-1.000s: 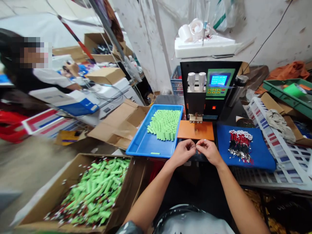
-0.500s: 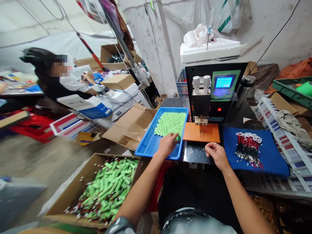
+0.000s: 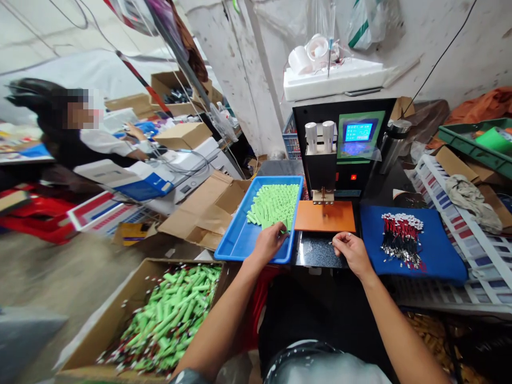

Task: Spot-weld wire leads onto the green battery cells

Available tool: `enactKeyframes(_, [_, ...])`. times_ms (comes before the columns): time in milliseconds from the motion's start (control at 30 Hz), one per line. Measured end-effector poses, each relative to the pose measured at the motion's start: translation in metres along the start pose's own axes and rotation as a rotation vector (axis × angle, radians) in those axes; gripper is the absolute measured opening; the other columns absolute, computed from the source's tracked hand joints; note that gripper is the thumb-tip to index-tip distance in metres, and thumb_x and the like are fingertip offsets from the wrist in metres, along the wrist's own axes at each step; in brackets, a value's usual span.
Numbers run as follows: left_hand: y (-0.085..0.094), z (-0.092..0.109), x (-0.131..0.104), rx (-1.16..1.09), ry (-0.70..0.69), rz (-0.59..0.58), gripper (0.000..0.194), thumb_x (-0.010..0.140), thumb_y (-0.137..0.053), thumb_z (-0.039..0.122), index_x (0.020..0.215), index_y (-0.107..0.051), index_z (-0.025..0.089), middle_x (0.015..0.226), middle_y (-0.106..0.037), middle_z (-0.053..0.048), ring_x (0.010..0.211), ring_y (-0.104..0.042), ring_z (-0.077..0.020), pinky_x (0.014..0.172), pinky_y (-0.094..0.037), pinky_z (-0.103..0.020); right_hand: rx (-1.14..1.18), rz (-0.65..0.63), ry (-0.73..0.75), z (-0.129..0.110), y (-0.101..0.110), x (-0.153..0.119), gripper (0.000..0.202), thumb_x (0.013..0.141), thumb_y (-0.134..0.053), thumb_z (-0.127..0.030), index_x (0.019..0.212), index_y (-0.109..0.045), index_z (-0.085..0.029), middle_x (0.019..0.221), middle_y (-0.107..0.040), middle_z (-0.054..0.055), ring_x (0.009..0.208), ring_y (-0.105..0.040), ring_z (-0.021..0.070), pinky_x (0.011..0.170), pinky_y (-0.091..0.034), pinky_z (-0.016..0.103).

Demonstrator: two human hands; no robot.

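Note:
My left hand [image 3: 269, 244] is over the right front of a blue tray [image 3: 236, 241], its fingers closed on a green battery cell at the fingertips, mostly hidden by them. Just beyond it, many green battery cells [image 3: 276, 201] lie packed together in the tray. My right hand [image 3: 351, 252] is in a pinch above the dark bench top, in front of an orange plate [image 3: 336, 216]. Something tiny and light-coloured shows at its fingertips, too small to name. A black spot-welding machine [image 3: 296, 133] stands behind the plate, its electrodes [image 3: 323, 197] above it.
On the right, a blue cloth [image 3: 440, 250] bears a bundle of red and black wire leads [image 3: 402, 240]. A cardboard box [image 3: 96, 320] of wired green cells stands at lower left. A steel flask [image 3: 394, 144] is beside the machine. Another person [image 3: 68, 133] sits at far left.
The camera view has shifted slightly, moving the scene left. My left hand's fingers have drawn in from the cells toward the tray's front. My right hand keeps its pinch.

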State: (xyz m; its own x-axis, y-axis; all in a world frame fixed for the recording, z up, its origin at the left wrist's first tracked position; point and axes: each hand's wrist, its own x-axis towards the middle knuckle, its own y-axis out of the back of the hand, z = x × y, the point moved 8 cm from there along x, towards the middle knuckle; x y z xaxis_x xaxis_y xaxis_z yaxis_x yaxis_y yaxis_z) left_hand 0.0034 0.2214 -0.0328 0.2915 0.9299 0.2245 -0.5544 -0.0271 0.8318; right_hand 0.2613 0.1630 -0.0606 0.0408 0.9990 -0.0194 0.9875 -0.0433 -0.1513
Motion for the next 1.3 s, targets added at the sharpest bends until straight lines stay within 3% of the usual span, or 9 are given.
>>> enactKeyframes(133, [0.03,0.013,0.005,-0.251,0.069,0.274,0.015,0.082,-0.066,0.032,0.09,-0.06,0.02,0.078,-0.066,-0.001,0.069,-0.062,-0.0142,0.067,-0.047,-0.026,0.018,0.06,0.018,-0.005,0.008,0.002,0.037,0.074,-0.074,-0.053,0.077,-0.061,-0.018,0.055,-0.057,-0.002,0.051,-0.051,0.0128,0.057,-0.042,0.028])
enactKeyframes(200, [0.034,0.031,0.015,-0.417,0.078,0.353,0.02,0.082,-0.067,0.034,0.093,-0.061,0.019,0.084,-0.068,-0.003,0.075,-0.064,-0.0145,0.072,-0.05,-0.026,0.042,0.113,0.028,-0.009,0.014,0.005,0.038,0.073,-0.075,-0.053,0.077,-0.061,-0.019,0.054,-0.056,-0.002,0.051,-0.05,0.0125,0.056,-0.042,0.028])
enactKeyframes(300, [0.011,0.065,0.04,-0.563,0.045,0.25,0.022,0.08,-0.067,0.031,0.096,-0.063,0.017,0.087,-0.069,-0.004,0.075,-0.064,-0.0139,0.073,-0.05,-0.026,0.075,0.177,0.032,-0.013,0.019,0.009,0.04,0.07,-0.076,-0.054,0.077,-0.06,-0.019,0.052,-0.056,-0.003,0.049,-0.049,0.0123,0.054,-0.041,0.027])
enactKeyframes(400, [-0.021,0.085,0.061,-0.538,0.032,0.136,0.019,0.078,-0.063,0.025,0.094,-0.066,0.015,0.076,-0.066,-0.001,0.065,-0.058,-0.012,0.066,-0.046,-0.025,0.087,0.192,0.043,-0.017,0.021,0.01,0.038,0.071,-0.076,-0.052,0.077,-0.06,-0.018,0.052,-0.056,-0.003,0.048,-0.049,0.0118,0.053,-0.04,0.027])
enactKeyframes(633, [-0.055,0.081,0.075,-0.592,0.038,-0.039,0.026,0.079,-0.066,0.034,0.095,-0.071,0.014,0.072,-0.066,-0.002,0.064,-0.058,-0.0134,0.06,-0.044,-0.024,0.136,0.226,0.055,-0.027,0.027,0.018,0.037,0.072,-0.076,-0.05,0.079,-0.059,-0.018,0.055,-0.057,-0.003,0.048,-0.051,0.0112,0.051,-0.043,0.026])
enactKeyframes(800, [-0.065,0.08,0.077,-0.708,0.084,-0.076,0.029,0.077,-0.069,0.038,0.09,-0.071,0.013,0.071,-0.068,-0.003,0.061,-0.059,-0.0137,0.057,-0.044,-0.024,0.119,0.239,0.053,-0.03,0.02,0.045,0.037,0.069,-0.076,-0.051,0.077,-0.061,-0.018,0.058,-0.059,-0.001,0.051,-0.054,0.012,0.05,-0.046,0.025])
enactKeyframes(967, [-0.069,0.083,0.076,-0.798,0.06,-0.039,0.033,0.076,-0.071,0.037,0.1,-0.071,0.014,0.088,-0.075,-0.007,0.077,-0.066,-0.0176,0.074,-0.052,-0.029,0.068,0.267,0.056,-0.028,0.014,0.069,0.035,0.068,-0.074,-0.05,0.075,-0.063,-0.017,0.064,-0.064,0.002,0.054,-0.057,0.0129,0.052,-0.048,0.025])
enactKeyframes(1133, [-0.068,0.083,0.075,-0.82,0.068,0.003,0.034,0.076,-0.072,0.039,0.1,-0.072,0.015,0.09,-0.076,-0.007,0.083,-0.068,-0.0207,0.078,-0.055,-0.033,0.053,0.256,0.091,-0.029,0.005,0.08,0.033,0.068,-0.073,-0.049,0.071,-0.062,-0.018,0.067,-0.066,0.003,0.06,-0.062,0.0164,0.059,-0.052,0.029])
enactKeyframes(1300, [-0.07,0.084,0.075,-0.833,0.081,-0.004,0.032,0.077,-0.071,0.035,0.101,-0.074,0.015,0.094,-0.077,-0.007,0.086,-0.07,-0.0211,0.082,-0.055,-0.033,-0.028,0.216,0.163,-0.029,-0.003,0.084,0.028,0.076,-0.068,-0.046,0.074,-0.066,-0.018,0.072,-0.07,0.006,0.068,-0.066,0.0204,0.066,-0.054,0.032])
